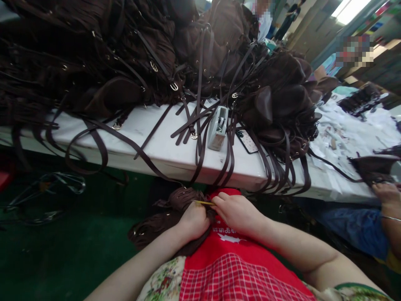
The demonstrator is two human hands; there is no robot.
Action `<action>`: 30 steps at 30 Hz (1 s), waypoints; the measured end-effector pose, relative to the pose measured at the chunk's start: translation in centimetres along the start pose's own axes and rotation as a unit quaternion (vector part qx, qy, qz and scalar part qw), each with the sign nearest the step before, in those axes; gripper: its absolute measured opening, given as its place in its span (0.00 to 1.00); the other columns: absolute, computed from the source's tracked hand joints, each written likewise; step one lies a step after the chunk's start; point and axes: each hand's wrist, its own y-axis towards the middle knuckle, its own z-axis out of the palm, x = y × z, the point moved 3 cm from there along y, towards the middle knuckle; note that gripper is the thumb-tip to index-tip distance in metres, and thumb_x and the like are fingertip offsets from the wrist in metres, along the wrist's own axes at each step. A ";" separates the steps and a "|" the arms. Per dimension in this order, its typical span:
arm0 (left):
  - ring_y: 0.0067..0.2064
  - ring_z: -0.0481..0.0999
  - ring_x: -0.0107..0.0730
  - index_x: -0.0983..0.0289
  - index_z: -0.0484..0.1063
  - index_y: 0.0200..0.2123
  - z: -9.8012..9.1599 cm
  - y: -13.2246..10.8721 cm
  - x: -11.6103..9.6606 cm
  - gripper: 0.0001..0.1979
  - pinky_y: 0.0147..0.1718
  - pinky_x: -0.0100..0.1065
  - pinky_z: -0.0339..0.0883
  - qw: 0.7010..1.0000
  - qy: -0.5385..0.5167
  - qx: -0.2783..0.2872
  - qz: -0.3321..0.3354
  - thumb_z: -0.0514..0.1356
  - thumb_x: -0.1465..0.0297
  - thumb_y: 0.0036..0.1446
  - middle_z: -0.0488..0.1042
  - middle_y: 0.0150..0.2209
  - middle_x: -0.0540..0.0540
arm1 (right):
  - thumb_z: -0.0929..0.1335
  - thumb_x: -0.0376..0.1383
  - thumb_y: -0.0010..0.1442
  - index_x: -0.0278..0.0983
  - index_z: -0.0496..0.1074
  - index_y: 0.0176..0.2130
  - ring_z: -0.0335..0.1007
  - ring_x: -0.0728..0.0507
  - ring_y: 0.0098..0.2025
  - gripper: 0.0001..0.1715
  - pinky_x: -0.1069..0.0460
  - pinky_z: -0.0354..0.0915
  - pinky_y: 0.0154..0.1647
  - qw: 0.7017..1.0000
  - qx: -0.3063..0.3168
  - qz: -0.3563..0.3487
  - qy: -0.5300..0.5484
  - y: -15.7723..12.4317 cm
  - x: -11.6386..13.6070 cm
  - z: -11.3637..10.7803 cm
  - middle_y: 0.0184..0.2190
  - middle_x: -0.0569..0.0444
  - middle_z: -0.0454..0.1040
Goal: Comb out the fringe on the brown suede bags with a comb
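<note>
A dark brown gathered bag [169,221] lies across my lap, partly hidden by my forearm. My left hand [194,220] is closed on its fabric. Close beside it, my right hand [234,212] pinches a thin yellow stick-like tool [203,202], which spans the gap between the two hands over the bag. What kind of tool it is, and where its tip touches, I cannot make out. Below my hands hangs a red apron [232,259] with a checked pocket.
Heaped brown bags [131,54] with buckled straps cover the white table [159,146]; straps dangle over its front edge. A tape dispenser [218,127] and a phone [247,141] lie among them. At right, a co-worker's hand [387,194] touches a brown piece [372,167].
</note>
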 end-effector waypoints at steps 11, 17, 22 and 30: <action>0.38 0.72 0.40 0.64 0.69 0.29 -0.8 -0.9 -0.1 0.06 0.41 0.38 0.65 0.989 0.071 -0.042 0.122 0.52 0.74 0.53 0.74 0.33 0.58 | 0.51 0.39 0.68 0.38 0.64 0.46 0.73 0.43 0.36 0.18 0.52 0.62 0.33 0.997 0.029 0.058 -0.040 2.9 -2.5 3.2 0.38 0.47 0.73; 0.33 0.70 0.38 0.64 0.67 0.26 -0.3 -1.7 -0.7 0.04 0.37 0.37 0.64 0.983 0.064 -0.056 0.161 0.53 0.76 0.49 0.72 0.29 0.57 | 0.51 0.43 0.68 0.37 0.65 0.46 0.74 0.40 0.38 0.21 0.50 0.63 0.35 0.994 0.016 0.107 0.019 5.7 -4.7 5.7 0.37 0.45 0.76; 0.32 0.70 0.37 0.64 0.68 0.27 -0.8 -2.0 -0.1 0.06 0.35 0.35 0.64 0.985 -0.100 -0.060 0.126 0.56 0.68 0.53 0.72 0.27 0.56 | 0.54 0.42 0.68 0.35 0.68 0.40 0.74 0.43 0.38 0.20 0.52 0.62 0.36 0.988 0.021 0.132 0.075 5.8 -7.5 6.6 0.34 0.47 0.77; 0.28 0.71 0.36 0.65 0.68 0.23 -3.6 -0.3 1.7 0.29 0.37 0.38 0.65 0.938 -0.343 0.013 0.043 0.38 0.56 0.63 0.72 0.22 0.57 | 0.52 0.45 0.68 0.36 0.65 0.37 0.70 0.47 0.35 0.21 0.52 0.63 0.39 0.904 -0.151 0.063 0.396 2.6 -5.3 2.1 0.32 0.52 0.74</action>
